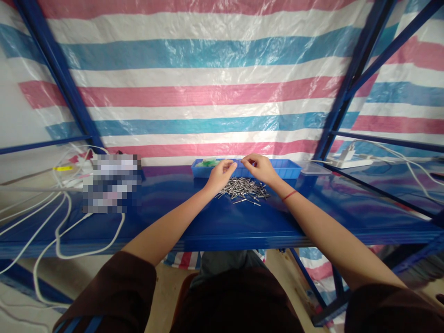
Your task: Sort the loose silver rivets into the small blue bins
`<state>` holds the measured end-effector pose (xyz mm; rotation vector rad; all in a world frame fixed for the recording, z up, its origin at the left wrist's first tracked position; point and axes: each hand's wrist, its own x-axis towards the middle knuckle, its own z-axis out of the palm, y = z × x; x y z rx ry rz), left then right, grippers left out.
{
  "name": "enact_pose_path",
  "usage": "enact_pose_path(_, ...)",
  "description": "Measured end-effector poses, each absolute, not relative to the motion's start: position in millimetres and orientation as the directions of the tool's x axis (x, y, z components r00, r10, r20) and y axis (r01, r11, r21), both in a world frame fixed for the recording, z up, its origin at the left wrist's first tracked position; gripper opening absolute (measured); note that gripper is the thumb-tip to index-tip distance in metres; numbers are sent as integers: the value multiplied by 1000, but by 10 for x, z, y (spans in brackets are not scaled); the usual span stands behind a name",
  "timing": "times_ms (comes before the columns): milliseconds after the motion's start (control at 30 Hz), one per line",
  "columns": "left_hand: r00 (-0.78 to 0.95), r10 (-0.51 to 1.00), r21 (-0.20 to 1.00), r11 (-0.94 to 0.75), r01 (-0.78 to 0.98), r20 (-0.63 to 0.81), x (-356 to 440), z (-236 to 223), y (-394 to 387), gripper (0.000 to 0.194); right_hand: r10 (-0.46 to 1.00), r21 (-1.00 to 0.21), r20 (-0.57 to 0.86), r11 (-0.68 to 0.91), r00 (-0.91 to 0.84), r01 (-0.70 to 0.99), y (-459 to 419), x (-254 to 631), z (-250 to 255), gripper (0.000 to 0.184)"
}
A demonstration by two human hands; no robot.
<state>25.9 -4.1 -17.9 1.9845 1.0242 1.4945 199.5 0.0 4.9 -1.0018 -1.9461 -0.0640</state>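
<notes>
Dark brown cloth sleeves [118,284] frame left hand [221,174] and right hand [260,168], fingers curled, any grip unclear; slim silvery metal pins [244,188], axes jumbled, lie heaped wearer-side, between both.

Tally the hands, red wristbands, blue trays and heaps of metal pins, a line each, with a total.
Hands: 2 (left hand, right hand)
Red wristband: 1
Blue tray: 1
Heap of metal pins: 1 (single pins overlap too much to count)
Total: 5
</notes>
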Motion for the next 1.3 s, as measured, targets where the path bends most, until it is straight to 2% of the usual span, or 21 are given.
enact_pose_path(133, 215, 772, 640, -622, 451, 598, 260, -189, -104, 24, 639, -206, 754, 448, -151, 870, 205, 2096, -26, 27)
enact_pose_path(267, 511, 593, 329, -791, 516, 622, 264, -200, -188, 21, 705, -56, 690, 273, -161, 960, 280, 2167, -93, 28)
enact_pose_path(367, 673, 474, 124, -857, 500, 567, 295, -215, -243, 23, 677, -58, 722, 260, -140, 964, 262, 2174, -104, 30)
enact_pose_path(533, 737, 511, -30, -813, 581, 442, 355, -230, -312, 28, 640, -132, 758, 337, -124, 932, 236, 2141, -91, 30)
enact_pose_path(667, 746, 534, -77, -791, 607, 399, 365, -236, -330, 30, 653, -163, 742, 392, -149, 906, 228, 2106, -94, 28)
enact_pose_path(767, 755, 528, -84, -795, 600, 389, 363, -229, -337, 30, 702, -170, 679, 435, -215, 884, 188, 2107, -59, 25)
enact_pose_path(867, 752, 532, -85, -792, 604, 389, 353, -218, -336, 29, 750, -182, 555, 531, -359, 828, 104, 2156, 15, 21)
enact_pose_path(967, 755, 523, -93, -795, 600, 396, 334, -219, -314, 26, 780, -246, 391, 601, -490, 760, 1, 2224, 93, 21)
enact_pose_path(1133, 761, 502, -93, -808, 582, 410, 310, -234, -270, 22, 795, -343, 74, 587, -602, 733, -114, 2249, 156, 24)
enact_pose_path(1300, 763, 500, -90, -810, 579, 410, 305, -238, -257, 21, 806, -315, -20, 557, -592, 769, -142, 2177, 128, 23)
